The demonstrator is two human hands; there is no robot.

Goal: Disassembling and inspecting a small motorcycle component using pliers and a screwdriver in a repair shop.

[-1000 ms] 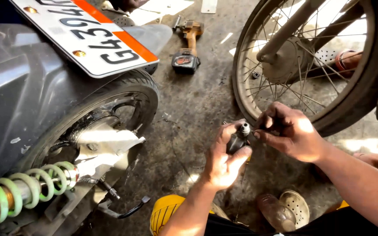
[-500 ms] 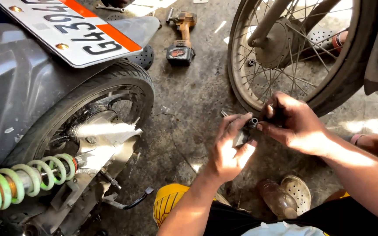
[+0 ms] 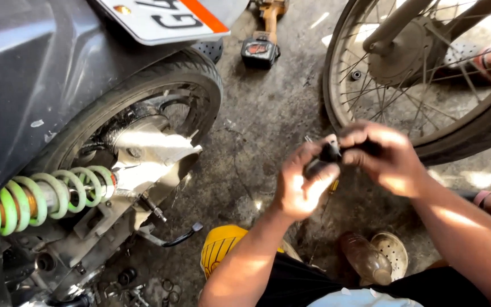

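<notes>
Head view: the left hand [image 3: 299, 185] and right hand [image 3: 385, 156] both clench a small dark part [image 3: 329, 153] above the concrete floor [image 3: 268, 113], between the scooter's rear wheel [image 3: 160, 96] and the spoked wheel [image 3: 427, 74]. A loose grip could drop it into the floor's clutter.

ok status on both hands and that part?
Left hand and right hand both closed on a small dark part, held above the concrete floor. Motion blur hides detail. Spoked wheel close behind, not touching.
</notes>
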